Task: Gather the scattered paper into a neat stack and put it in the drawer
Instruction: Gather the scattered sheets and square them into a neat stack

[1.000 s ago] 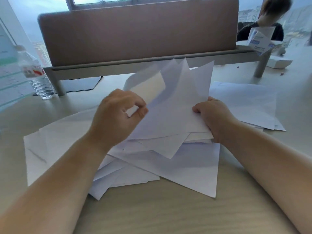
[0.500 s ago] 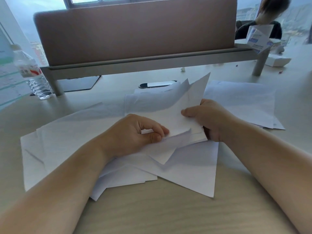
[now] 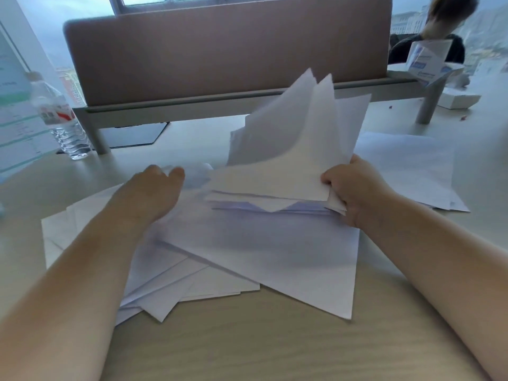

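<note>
Right hand [image 3: 354,192] has its fingers and thumb clamped on the near corner of a bundle [image 3: 297,158] of white sheets — the far ends fan up and away, tilted toward the divider [image 3: 225,48]. Left hand [image 3: 154,191] is flat-ish over the loose sheets [image 3: 247,251], fingers reaching forward and close together, holding nothing; it's blurred, so can't tell if it actually touches them. Those loose sheets lie overlapped and skewed on the desk [image 3: 247,342] under both arms. Another pile [image 3: 412,166] sits just right of the right hand. Water bottle [image 3: 59,114] stands far left by the divider leg.
</note>
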Tool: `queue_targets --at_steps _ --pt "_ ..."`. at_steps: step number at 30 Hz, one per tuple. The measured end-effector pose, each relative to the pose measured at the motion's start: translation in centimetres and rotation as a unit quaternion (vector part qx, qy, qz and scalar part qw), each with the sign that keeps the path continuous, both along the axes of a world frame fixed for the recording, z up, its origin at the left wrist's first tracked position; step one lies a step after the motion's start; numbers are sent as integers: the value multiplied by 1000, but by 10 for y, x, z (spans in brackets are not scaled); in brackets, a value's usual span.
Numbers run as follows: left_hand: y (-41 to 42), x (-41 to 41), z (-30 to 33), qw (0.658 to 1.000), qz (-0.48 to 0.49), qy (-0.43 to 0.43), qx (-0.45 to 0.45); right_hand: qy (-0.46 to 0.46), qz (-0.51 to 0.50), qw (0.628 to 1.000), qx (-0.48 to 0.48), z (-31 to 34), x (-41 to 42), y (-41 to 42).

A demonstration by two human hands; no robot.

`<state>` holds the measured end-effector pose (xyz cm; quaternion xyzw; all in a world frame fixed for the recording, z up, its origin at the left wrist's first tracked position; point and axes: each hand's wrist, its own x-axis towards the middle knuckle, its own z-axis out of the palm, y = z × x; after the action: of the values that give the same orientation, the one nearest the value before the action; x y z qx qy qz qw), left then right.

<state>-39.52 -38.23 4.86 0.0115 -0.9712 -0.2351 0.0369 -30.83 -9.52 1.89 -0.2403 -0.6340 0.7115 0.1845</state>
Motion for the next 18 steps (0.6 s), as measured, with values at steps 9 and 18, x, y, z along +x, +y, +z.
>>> queue_targets --at_steps 9,18 --pt "8 15 -1 990 -83 -94 -68 25 -21 997 -76 6 3 -4" --pt "-3 -8 -6 993 -78 40 -73 18 -18 998 -56 3 0 -4"
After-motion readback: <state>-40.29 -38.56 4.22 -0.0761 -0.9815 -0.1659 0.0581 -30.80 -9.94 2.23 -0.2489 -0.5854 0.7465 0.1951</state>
